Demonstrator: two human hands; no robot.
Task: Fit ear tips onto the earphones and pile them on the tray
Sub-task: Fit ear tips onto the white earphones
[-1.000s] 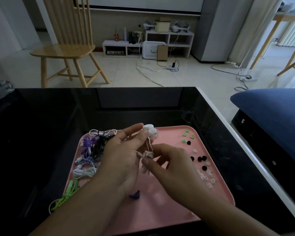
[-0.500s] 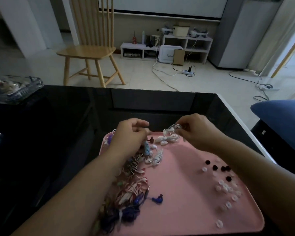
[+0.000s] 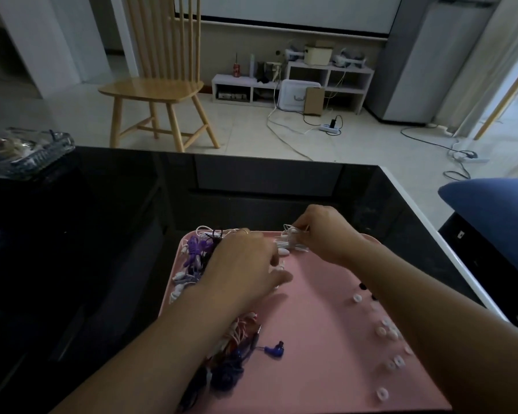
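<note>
Earphones [image 3: 290, 242] pinched by right hand [image 3: 323, 234] at tray [image 3: 326, 339] far edge.

The counter [image 3: 108, 222] is glossy black, mirror-like. The pink tray [image 3: 317, 339] looks smooth matt plastic. The chair [image 3: 153, 88] is pale varnished wood. The cushion [image 3: 497, 213] is blue cloth.

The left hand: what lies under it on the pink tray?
Tangled purple and white earphone cables show at the edges of the left hand on the pink plastic tray. What is directly beneath the palm is covered.
</note>
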